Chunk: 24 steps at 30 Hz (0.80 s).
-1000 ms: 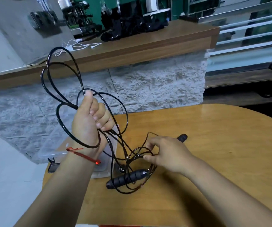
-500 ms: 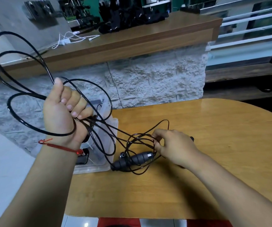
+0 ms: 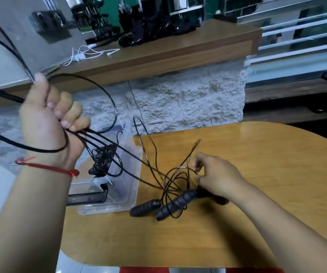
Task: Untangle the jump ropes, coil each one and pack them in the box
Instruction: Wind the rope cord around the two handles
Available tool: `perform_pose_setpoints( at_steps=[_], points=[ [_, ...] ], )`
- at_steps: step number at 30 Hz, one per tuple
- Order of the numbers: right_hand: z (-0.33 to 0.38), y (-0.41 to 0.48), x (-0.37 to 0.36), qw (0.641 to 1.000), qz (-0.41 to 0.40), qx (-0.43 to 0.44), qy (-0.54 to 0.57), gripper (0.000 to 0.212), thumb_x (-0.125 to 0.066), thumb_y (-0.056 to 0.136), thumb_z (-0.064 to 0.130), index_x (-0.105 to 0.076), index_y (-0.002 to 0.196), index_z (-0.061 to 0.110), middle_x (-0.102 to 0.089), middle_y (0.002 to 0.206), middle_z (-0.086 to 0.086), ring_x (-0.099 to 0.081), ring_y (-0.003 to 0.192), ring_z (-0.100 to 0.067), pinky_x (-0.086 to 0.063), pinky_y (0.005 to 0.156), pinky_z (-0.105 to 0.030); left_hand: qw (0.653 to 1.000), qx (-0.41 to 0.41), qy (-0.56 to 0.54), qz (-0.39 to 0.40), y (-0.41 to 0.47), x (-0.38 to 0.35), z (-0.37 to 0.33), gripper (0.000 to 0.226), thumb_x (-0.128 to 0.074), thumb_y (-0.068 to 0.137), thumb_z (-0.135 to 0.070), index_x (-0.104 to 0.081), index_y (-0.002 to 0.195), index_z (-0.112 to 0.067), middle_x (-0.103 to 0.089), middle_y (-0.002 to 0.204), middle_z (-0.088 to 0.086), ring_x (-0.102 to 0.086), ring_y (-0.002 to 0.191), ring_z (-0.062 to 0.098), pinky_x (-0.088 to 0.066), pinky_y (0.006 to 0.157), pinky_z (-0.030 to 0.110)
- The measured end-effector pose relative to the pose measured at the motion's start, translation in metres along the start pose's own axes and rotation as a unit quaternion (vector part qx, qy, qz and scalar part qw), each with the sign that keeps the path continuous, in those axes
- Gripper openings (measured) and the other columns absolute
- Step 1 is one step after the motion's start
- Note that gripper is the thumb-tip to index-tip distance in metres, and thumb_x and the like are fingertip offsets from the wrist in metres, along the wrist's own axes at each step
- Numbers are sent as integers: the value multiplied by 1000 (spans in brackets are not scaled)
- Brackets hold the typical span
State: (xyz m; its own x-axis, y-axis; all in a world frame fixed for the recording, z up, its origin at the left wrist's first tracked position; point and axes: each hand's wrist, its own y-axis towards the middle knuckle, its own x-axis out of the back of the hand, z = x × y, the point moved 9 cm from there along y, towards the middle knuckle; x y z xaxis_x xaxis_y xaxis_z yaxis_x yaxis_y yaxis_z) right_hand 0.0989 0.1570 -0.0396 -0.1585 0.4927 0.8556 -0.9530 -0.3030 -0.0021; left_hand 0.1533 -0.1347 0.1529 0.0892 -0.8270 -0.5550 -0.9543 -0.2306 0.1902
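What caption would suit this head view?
Left hand holds rope loops; right hand picks at tangle by two handles.

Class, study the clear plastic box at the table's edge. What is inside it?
A bundled black jump rope lies in the clear box. The left forearm covers the box's left part, so anything there is hidden.

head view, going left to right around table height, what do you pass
Left hand gripping the rope loops → clear box → first black handle → second black handle → right hand pinching the thin cord.
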Motion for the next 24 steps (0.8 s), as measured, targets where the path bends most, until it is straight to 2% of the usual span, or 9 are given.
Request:
perform_pose_setpoints(
  at_steps=[1,2,4,7,11,15,18,20,24],
  points=[
    [1,-1,0,1000,4,3,-1,27,-75,87,36,-53,101,39,-67,98,21,-63,91,-12,-46,68,-32,999,-41,26,-18,-9,-12,-12,52,-54,102,-51,-28,65,-26,-20,53,-6,-15,44,12,-18,40,25],
    [4,-2,-1,1000,12,7,-6,29,-77,86,38,-52,101,39,-67,95,21,-62,88,-10,-43,65,-31,995,-42,93,15,-8,-23,-13,53,-50,105,-48,-27,63,-25,-20,51,-8,-13,44,10,-17,39,24],
    [9,-2,-6,998,41,22,-30,25,-77,87,40,-55,100,39,-67,88,21,-60,84,-6,-41,63,-29,992,-83,92,7,-21,-27,-6,54,-44,110,-46,-26,64,-24,-20,51,-9,-12,43,9,-15,39,21],
    [15,-9,-16,992,82,59,-71,18,-73,91,51,-60,95,39,-68,83,18,-60,82,-7,-43,63,-30,995,-50,88,7,-21,-14,9,55,-44,111,-44,-27,62,-24,-20,51,-8,-13,42,8,-14,39,21],
    [20,-25,-15,989,85,87,-82,30,-59,94,69,-65,95,40,-64,77,11,-54,75,-7,-40,59,-32,994,-31,101,-24,-29,0,24,55,-47,110,-41,-25,62,-24,-18,50,-8,-14,41,8,-15,38,20],
    [17,-40,-13,975,135,58,-165,35,-59,94,70,-63,95,34,-63,91,7,-56,83,-20,-36,57,-31,989,-20,138,-51,-34,22,29,46,-51,108,-27,-26,69,-28,-17,51,-10,-14,42,7,-13,39,20],
    [7,-48,-16,952,182,19,-246,29,-60,98,54,-68,116,32,-66,107,-1,-63,100,-26,-41,69,-31,973,-26,207,-103,-39,44,32,48,-55,105,-17,-26,68,-28,-18,50,-9,-13,41,6,-10,38,20],
    [1,-50,-21,943,189,3,-273,32,-58,100,47,-68,125,30,-68,116,0,-66,109,-26,-43,75,-32,955,-28,261,-140,-47,60,36,47,-63,101,-16,-31,67,-26,-22,53,-5,-17,42,10,-12,42,20],
    [4,-50,-49,943,196,28,-266,38,-60,99,49,-64,133,35,-68,122,2,-65,114,-26,-50,83,-34,932,15,303,-197,-76,90,60,40,-69,100,-23,-40,72,-23,-24,60,1,-18,49,14,-12,51,33]
  ],
)
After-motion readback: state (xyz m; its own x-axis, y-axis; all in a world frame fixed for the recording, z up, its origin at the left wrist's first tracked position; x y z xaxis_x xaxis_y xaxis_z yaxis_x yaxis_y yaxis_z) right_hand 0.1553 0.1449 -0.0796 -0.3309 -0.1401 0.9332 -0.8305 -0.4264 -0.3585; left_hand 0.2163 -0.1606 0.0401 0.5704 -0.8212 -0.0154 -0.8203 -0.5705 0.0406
